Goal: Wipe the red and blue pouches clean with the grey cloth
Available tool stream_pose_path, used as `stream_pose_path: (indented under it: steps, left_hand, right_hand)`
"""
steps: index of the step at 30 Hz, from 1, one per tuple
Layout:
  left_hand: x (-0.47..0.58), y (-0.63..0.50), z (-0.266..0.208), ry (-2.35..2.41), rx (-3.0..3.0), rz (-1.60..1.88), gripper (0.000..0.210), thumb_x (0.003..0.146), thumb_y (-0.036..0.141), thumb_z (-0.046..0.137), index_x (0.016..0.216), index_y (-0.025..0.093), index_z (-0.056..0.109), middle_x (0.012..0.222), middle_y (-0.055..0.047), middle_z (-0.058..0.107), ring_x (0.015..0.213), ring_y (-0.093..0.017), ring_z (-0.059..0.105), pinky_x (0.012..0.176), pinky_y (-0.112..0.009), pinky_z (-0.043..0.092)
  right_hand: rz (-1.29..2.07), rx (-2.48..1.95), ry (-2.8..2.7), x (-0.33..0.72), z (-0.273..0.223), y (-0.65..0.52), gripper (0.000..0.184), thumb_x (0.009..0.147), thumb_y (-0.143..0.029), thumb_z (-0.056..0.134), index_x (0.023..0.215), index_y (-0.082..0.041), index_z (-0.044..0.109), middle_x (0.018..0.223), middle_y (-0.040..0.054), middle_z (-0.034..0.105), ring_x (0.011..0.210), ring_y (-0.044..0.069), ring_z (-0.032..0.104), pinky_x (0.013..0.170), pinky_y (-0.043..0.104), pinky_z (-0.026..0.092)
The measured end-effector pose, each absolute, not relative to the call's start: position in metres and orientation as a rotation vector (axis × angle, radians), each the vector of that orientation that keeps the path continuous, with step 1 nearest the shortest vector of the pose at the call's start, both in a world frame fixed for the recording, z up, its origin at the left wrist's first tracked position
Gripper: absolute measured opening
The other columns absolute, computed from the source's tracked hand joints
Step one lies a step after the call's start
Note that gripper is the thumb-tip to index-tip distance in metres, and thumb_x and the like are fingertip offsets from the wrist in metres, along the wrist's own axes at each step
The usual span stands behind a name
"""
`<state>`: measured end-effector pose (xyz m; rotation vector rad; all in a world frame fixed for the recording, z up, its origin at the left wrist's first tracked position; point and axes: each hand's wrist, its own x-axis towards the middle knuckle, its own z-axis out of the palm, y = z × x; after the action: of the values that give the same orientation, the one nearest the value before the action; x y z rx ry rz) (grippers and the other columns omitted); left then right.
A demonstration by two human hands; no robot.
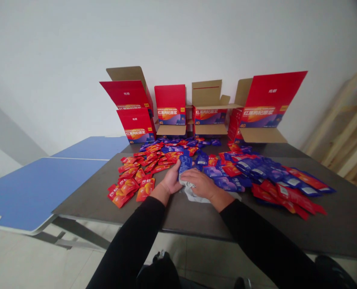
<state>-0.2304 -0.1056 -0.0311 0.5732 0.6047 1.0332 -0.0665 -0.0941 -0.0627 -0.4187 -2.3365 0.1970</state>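
Observation:
My left hand [172, 179] is closed on a blue pouch [184, 162], which stands tilted up near the middle of the dark table. Pressed against the lower part of that pouch is a light grey cloth [195, 196], bunched under my right hand [199, 183]. The fingers of the right hand are curled over the cloth, and its loose end trails on the tabletop. Red pouches [128, 185] lie scattered left of my hands. To the right, blue pouches [265, 170] are heaped in overlapping rows, with more red pouches [289, 196] in front of them.
Several red cartons stand along the table's back by the wall, among them a left carton [139, 130], a middle carton [170, 114] and a right carton [261, 116] with flaps spread. A blue table [52, 180] adjoins on the left. Wooden slats [347, 124] lean at the far right.

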Motion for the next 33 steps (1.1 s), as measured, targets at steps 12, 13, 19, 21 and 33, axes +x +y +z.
stream_pose_path:
  steps: [12, 13, 19, 21, 33]
  left_hand:
    - [-0.221, -0.107, -0.042, 0.799, 0.719, 0.98, 0.041, 0.102, 0.045, 0.05, 0.101, 0.01, 0.07, 0.078, -0.01, 0.073, 0.065, -0.018, 0.07, 0.066, -0.029, 0.058]
    - [-0.221, -0.107, -0.043, 0.808, 0.73, 0.977, 0.04, 0.101, 0.046, 0.052, 0.099, 0.01, 0.069, 0.078, -0.01, 0.072, 0.063, -0.018, 0.07, 0.064, -0.029, 0.058]
    - [-0.225, -0.108, -0.045, 0.805, 0.804, 0.966, 0.028, 0.095, 0.04, 0.063, 0.105, 0.014, 0.066, 0.086, -0.01, 0.073, 0.064, -0.019, 0.07, 0.052, -0.026, 0.056]
    - [-0.227, -0.108, -0.045, 0.795, 0.831, 0.954, 0.029, 0.095, 0.04, 0.064, 0.11, 0.015, 0.065, 0.089, -0.011, 0.073, 0.066, -0.019, 0.07, 0.051, -0.025, 0.055]
    - [-0.235, -0.105, -0.031, 0.615, 0.597, 0.983, 0.053, 0.1, 0.058, 0.043, 0.115, 0.013, 0.067, 0.094, -0.014, 0.072, 0.077, -0.023, 0.071, 0.064, -0.034, 0.057]
  right_hand:
    - [0.114, -0.803, -2.018, -0.052, -0.065, -0.082, 0.056, 0.071, -0.001, 0.051, 0.119, -0.022, 0.072, 0.118, 0.0092, 0.069, 0.113, 0.026, 0.059, 0.104, 0.046, 0.049]
    - [0.113, -0.821, -1.997, -0.051, -0.064, -0.082, 0.055, 0.072, -0.001, 0.052, 0.119, -0.022, 0.072, 0.118, 0.0095, 0.068, 0.113, 0.026, 0.058, 0.105, 0.046, 0.049]
    - [0.089, -0.982, -1.866, -0.047, -0.064, -0.076, 0.057, 0.073, -0.001, 0.051, 0.122, -0.023, 0.07, 0.118, 0.0092, 0.063, 0.116, 0.027, 0.056, 0.111, 0.048, 0.045]
    - [0.079, -1.023, -1.829, -0.045, -0.065, -0.073, 0.057, 0.072, -0.002, 0.05, 0.122, -0.023, 0.069, 0.118, 0.0099, 0.062, 0.117, 0.028, 0.055, 0.111, 0.05, 0.044]
    - [0.088, -0.921, -1.743, -0.043, -0.059, -0.081, 0.048, 0.075, -0.006, 0.053, 0.119, -0.021, 0.067, 0.121, 0.0107, 0.058, 0.117, 0.027, 0.058, 0.109, 0.048, 0.049]
